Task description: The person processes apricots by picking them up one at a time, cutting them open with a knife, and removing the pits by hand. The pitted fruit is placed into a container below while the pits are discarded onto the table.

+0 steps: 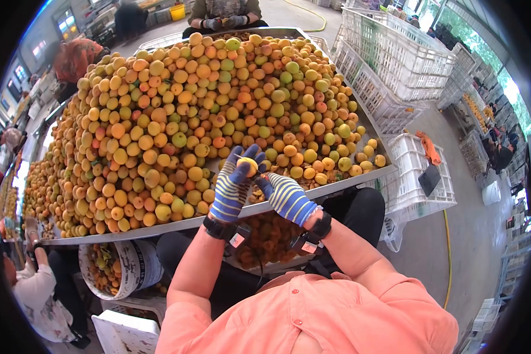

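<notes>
Both my hands wear blue gloves with pale stripes and meet above the near edge of a metal table (321, 190). In my left hand (235, 180) an apricot (249, 165) is gripped between the fingers, its yellow-orange side showing. My right hand (286, 194) is close beside it, fingers bent together toward the fruit; whatever they pinch, if anything, is hidden. A large heap of apricots (177, 127), orange, yellow and some green, fills the table in front of my hands. Below them, under the table edge, lie opened orange fruit pieces (268, 236) in a container.
At lower left stands a white bucket (133, 265) with fruit pieces inside, near a white plastic bin (124, 333). White crates (395, 53) are stacked at right; a nearer crate (422, 197) carries an orange cloth and a dark flat object. Other people sit around the table.
</notes>
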The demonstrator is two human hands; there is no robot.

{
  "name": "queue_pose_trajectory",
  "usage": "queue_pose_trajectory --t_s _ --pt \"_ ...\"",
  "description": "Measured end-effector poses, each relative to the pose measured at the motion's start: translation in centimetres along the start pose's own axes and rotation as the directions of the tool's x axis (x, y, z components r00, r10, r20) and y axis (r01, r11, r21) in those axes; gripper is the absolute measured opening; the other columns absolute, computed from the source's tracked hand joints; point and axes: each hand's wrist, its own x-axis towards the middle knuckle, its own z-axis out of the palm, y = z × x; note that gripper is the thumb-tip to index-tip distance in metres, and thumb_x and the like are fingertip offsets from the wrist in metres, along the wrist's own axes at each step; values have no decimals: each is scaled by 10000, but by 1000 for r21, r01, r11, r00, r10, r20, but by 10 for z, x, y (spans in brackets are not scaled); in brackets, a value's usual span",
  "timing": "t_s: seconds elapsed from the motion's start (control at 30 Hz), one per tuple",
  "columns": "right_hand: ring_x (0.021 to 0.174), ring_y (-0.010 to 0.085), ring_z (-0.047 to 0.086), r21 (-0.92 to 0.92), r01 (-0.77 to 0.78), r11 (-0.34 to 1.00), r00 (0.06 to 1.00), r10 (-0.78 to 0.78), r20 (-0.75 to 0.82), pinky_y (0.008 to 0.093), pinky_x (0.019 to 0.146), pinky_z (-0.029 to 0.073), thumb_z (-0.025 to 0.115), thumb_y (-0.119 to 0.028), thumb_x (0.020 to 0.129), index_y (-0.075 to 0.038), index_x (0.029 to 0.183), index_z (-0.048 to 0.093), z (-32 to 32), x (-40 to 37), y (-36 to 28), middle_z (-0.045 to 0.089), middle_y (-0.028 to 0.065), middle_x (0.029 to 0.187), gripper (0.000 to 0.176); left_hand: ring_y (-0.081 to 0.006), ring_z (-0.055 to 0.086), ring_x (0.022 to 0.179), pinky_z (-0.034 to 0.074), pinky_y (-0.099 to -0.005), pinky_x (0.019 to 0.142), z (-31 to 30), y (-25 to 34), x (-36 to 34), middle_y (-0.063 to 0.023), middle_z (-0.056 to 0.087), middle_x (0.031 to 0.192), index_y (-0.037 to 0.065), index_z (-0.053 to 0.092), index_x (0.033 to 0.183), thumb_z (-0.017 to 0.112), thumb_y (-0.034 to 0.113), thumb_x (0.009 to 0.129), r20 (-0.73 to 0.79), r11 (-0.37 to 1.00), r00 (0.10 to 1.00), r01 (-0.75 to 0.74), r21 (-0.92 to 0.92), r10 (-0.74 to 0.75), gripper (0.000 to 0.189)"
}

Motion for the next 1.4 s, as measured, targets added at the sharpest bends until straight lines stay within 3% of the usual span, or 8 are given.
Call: queue_pose_trajectory --t_s 0.1,0.47,0.63,0.9,1.0,1.13,1.33,1.4 --pt "711 400 604 -103 -12 995 999 9 -33 461 597 454 525 -321 920 25 919 581 0 1 -2 612 234 715 350 -336 520 1165 476 -421 939 -14 1 4 -225 511 1269 2 526 1184 576 455 880 104 927 969 246 -283 -225 548" --pt "678 406 595 -9 74 997 995 -75 -62 466 571 443 544 -286 913 28 858 586 1 -8 5 595 240 675 321 -311 537 1151 452 -417 975 2 -6 -4 -223 517 1258 -18 518 1192 667 155 840 -20 966 997 -72 250 80 420" --pt "656 402 591 -69 -22 997 998 18 -62 464 559 443 563 -310 900 14 859 578 -2 -6 -1 587 236 660 327 -309 511 1174 479 -365 931 -19 -10 2 -192 494 1288 -6 445 1272 578 381 897 182 832 927 374 -410 -328 555" --pt "655 383 607 -138 -6 990 999 -1 -46 455 566 461 558 -276 897 9 886 583 0 -5 -1 601 223 659 286 -303 543 1126 477 -430 959 -7 -14 -2 -192 525 1235 -16 444 1238 644 170 865 -45 961 995 -70 267 85 462" --pt "682 387 610 -126 -34 991 999 33 -12 456 590 468 546 -304 905 8 911 592 -2 -1 -3 613 226 691 316 -331 560 1099 483 -403 949 0 -14 -4 -197 537 1218 -26 436 1246 620 139 880 -118 993 986 -118 27 120 442" --pt "701 389 615 -144 -73 987 997 74 -2 459 604 475 528 -336 913 9 966 595 8 0 -1 622 222 707 355 -284 556 1101 508 -396 889 -34 -13 1 -176 556 1197 -21 449 1253 571 287 919 16 912 949 306 -273 -314 471" --pt "711 394 613 -134 -129 983 990 136 47 464 606 475 529 -276 907 11 992 589 8 1 -15 619 229 709 305 -297 625 966 528 -370 862 -20 -17 0 -178 613 1082 -58 472 1200 585 146 901 -216 985 975 -5 170 43 379" --pt "688 397 600 12 6 1000 1000 -6 16 455 588 472 512 -270 911 20 958 584 19 2 0 607 225 694 303 -295 627 964 529 -370 867 -21 -17 2 -184 613 1077 -59 472 1193 604 116 886 -226 949 966 -49 313 125 378"
